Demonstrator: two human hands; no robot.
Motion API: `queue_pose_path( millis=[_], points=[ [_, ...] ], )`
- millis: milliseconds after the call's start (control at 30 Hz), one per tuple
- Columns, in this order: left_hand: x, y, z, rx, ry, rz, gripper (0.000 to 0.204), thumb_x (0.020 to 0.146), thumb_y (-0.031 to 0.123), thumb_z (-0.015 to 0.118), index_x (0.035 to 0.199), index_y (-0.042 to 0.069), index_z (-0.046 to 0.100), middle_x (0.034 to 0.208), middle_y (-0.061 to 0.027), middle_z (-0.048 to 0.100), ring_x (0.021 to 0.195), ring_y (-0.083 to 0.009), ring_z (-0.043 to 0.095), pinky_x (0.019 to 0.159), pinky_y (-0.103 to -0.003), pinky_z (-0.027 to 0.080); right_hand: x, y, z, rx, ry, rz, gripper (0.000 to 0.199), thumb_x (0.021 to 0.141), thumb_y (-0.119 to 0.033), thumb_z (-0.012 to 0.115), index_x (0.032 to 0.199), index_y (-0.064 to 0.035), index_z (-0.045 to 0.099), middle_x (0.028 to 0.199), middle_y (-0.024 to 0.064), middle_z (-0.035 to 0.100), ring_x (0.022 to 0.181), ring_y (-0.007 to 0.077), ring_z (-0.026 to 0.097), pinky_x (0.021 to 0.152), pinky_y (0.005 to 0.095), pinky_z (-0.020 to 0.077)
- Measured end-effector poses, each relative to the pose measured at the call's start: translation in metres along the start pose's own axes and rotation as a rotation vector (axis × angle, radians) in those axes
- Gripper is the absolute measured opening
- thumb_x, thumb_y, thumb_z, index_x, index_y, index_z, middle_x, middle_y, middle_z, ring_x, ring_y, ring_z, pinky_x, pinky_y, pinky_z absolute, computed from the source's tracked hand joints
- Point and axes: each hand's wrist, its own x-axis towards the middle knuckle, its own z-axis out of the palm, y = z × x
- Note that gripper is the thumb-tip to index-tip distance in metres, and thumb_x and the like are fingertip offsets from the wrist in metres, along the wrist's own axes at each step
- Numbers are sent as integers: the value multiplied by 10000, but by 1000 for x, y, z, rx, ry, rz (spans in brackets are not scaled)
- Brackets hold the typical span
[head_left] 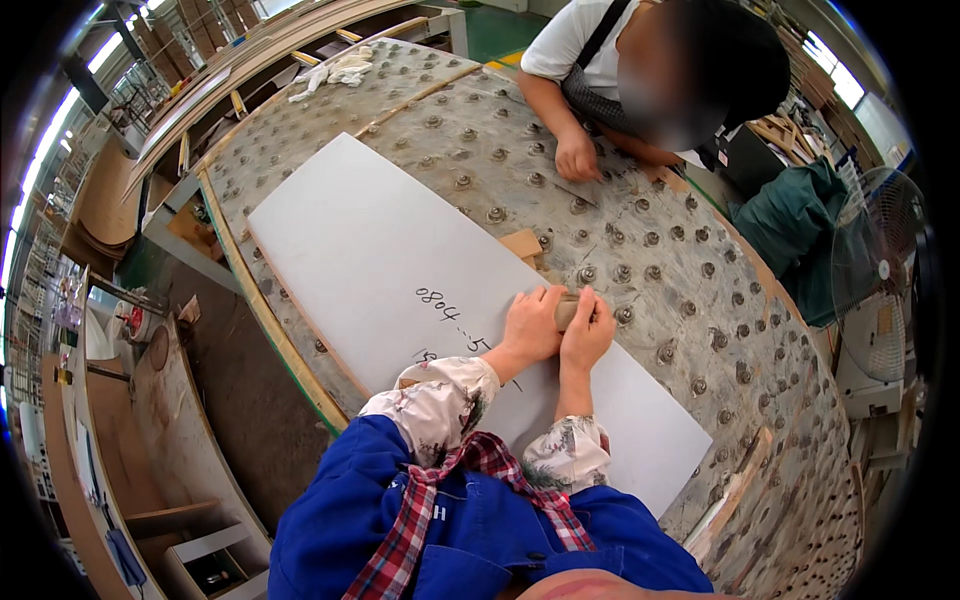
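Note:
A large white panel (390,230) with handwritten black marks lies flat before me on a grey table (640,300) studded with roller balls. Both my hands are closed around a small tan-grey block (567,312) at the panel's far long edge. My left hand (532,325) grips its left side, fingers bent over it. From the right, my right hand (588,332) wraps it, fingers pointing up. Most of the block is hidden by my fingers, so its exact kind cannot be told. A flat piece of light wood (521,243) pokes out beside that same edge.
Across the table another person leans in, one hand (577,158) near a thin flat piece. White gloves (335,72) lie at the far left. A wood strip (733,490) is at the near right. Beyond the right edge stand a fan (882,270) and green cloth (793,222).

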Motion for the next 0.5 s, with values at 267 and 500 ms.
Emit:
queue_pose_path(
  millis=[267, 500],
  points=[
    [-1, 1, -10, -134, 2, -85, 418, 638, 268, 692, 988, 78, 566, 845, -110, 633, 755, -277, 594, 685, -371, 415, 1, -1, 6, 392, -103, 19, 298, 896, -276, 497, 887, -3, 618, 862, 76, 610, 849, 173, 531, 779, 296, 412],
    [2, -11, -6, -361, 65, -186, 361, 713, 322, 624, 925, 33, 587, 789, -173, 623, 745, -364, 587, 653, -424, 457, -7, -5, 9, 612, -290, 62, 399, 910, -299, 467, 1086, 52, 541, 1052, 110, 567, 943, 156, 531, 826, 273, 417]
  ],
)
